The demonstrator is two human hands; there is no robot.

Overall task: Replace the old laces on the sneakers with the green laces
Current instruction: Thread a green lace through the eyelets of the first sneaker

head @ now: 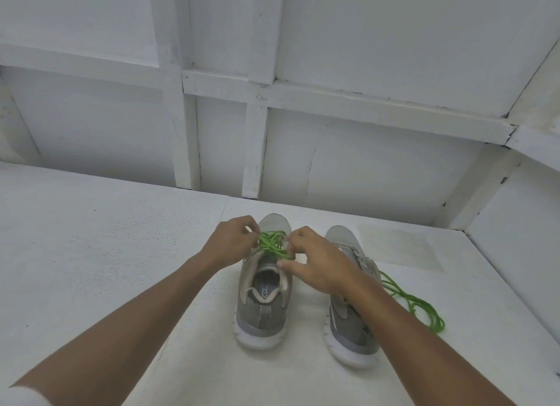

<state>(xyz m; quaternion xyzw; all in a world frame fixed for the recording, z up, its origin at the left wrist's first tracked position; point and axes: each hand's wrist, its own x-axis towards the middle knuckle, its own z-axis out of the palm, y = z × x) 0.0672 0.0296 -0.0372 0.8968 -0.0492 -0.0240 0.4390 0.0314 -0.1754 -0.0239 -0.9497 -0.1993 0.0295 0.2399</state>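
Pinching green lace [271,243] atop the laced sneaker [263,302] with left hand [231,239] and right hand [315,264]. Could tug unevenly and loosen a crossing, or snag the spare lace [419,304] right of that sneaker, past its twin [353,330].

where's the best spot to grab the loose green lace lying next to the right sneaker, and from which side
Pinch the loose green lace at its looped end on the near right, coming from above and the right. There it lies free on the white surface, clear of the right sneaker; its other end runs in beside the sneaker, behind the right forearm.
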